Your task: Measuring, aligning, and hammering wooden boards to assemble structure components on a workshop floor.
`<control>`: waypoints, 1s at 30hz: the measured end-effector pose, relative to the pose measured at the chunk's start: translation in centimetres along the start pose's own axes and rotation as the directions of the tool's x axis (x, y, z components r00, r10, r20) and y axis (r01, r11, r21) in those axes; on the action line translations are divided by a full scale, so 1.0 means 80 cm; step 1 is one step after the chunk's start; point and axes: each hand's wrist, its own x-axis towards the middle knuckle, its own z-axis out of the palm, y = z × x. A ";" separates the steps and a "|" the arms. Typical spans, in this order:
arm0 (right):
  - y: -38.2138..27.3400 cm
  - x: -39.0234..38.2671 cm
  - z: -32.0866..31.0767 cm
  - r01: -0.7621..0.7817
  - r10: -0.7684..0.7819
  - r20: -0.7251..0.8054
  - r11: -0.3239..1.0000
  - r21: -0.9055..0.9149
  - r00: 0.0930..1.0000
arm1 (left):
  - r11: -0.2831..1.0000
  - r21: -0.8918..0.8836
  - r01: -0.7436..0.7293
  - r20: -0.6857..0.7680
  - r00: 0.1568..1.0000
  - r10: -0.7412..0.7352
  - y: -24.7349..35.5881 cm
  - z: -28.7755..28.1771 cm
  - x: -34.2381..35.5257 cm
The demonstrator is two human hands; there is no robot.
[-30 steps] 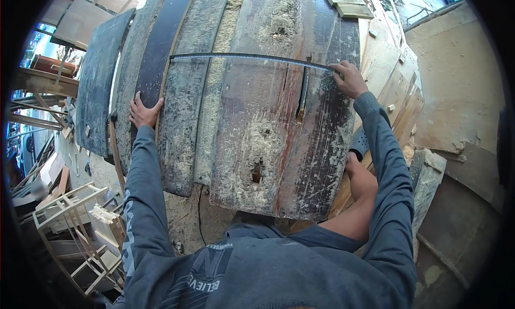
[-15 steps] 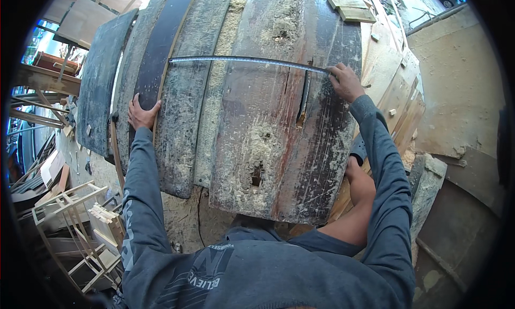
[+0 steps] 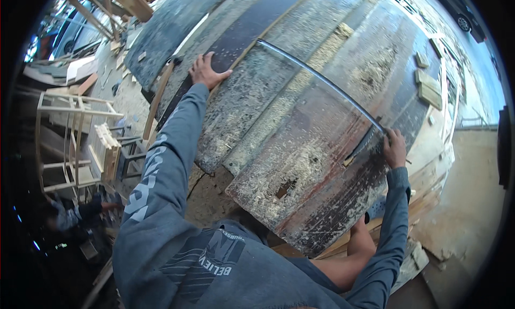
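My left hand (image 3: pixel 206 72) lies with fingers spread on a long dark brown board (image 3: pixel 244 33), its thumb reaching the pale wood edge. My right hand (image 3: pixel 395 148) is closed at the near end of a thin metal measuring tape (image 3: pixel 322 77); any case is hidden by the fingers. From the board's pale edge the tape runs across worn, sawdust-covered planks (image 3: pixel 300 124), bowing slightly. Beside my right hand a narrow dark slot (image 3: pixel 360 146) cuts into the reddish plank.
Small wood offcuts (image 3: pixel 429 92) lie at the far right of the planks. A pale wooden frame (image 3: pixel 78 143) and a stack of wood pieces (image 3: pixel 104 151) stand at left. A wooden stick (image 3: pixel 159 100) leans by the planks' left side. At lower left, another person's arm (image 3: pixel 110 206) shows in shadow.
The whole view has turned, so the planks now slant to the right. The tape still stretches from the dark board's edge to my right hand, with a little more bend.
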 end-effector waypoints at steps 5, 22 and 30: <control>-0.001 0.004 0.002 0.036 -0.035 0.042 0.999 -0.012 0.999 | 0.996 -0.045 0.082 0.061 0.995 -0.079 -0.003 -0.009 -0.003; -0.007 0.002 0.009 -0.007 0.006 -0.026 0.999 -0.052 1.000 | 0.999 -0.047 0.002 0.037 0.999 0.000 -0.011 0.010 0.011; -0.008 0.001 0.009 -0.040 0.039 -0.023 0.999 -0.016 0.999 | 0.998 -0.052 0.019 0.031 0.999 -0.018 -0.004 0.006 0.002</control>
